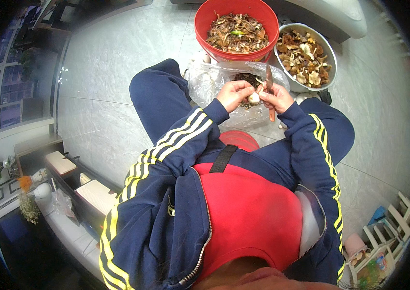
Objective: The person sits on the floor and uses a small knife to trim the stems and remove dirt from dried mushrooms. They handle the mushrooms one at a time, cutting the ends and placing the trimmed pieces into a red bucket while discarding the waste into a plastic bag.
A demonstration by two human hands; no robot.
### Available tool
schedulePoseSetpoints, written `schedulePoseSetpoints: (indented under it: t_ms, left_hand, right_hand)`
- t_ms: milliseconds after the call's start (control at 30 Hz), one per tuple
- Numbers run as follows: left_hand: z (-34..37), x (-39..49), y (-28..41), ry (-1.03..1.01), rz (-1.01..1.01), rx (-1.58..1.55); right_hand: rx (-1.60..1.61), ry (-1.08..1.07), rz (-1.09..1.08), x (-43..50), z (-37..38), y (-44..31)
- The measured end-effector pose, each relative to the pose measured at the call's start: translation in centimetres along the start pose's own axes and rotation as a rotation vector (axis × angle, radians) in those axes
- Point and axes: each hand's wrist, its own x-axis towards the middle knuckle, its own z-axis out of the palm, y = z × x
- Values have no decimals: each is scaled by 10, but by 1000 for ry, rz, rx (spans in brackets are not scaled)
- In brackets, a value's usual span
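My left hand (234,95) pinches a small pale mushroom (253,98) between thumb and fingers. Close against its other side is my right hand (279,98), with a knife (269,75) held in it. The rusty-looking blade points away from me, and the orange handle (272,115) sticks out below the palm. A thin pale strip shows by the right fingertips. Beneath both hands a clear plastic bag (205,85) lies spread open, with dark scraps (244,77) in it, partly hidden by my fingers.
Beyond the bag stands a red bucket (205,40) of brown mushroom pieces. A metal pot (332,69) of larger mushrooms sits right of it. My bent knees flank the bag on the tiled floor (107,65). Open drawers (96,195) are at left, a white rack (389,232) at lower right.
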Motion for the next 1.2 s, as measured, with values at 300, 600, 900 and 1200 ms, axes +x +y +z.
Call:
schedulePoseSetpoints:
  t_ms: [300,600,900,1200]
  left_hand:
    - [-4,0,-1,141,-49,87]
    - [-6,7,-15,225,125,384]
    - [-5,10,-17,374,179,474]
    - [-6,8,-8,342,165,578]
  right_hand:
    - [-35,17,7,1,-2,3]
    - [-17,46,19,2,1,1]
    - [-20,74,26,4,-1,4]
    - [-27,114,37,4,-1,7]
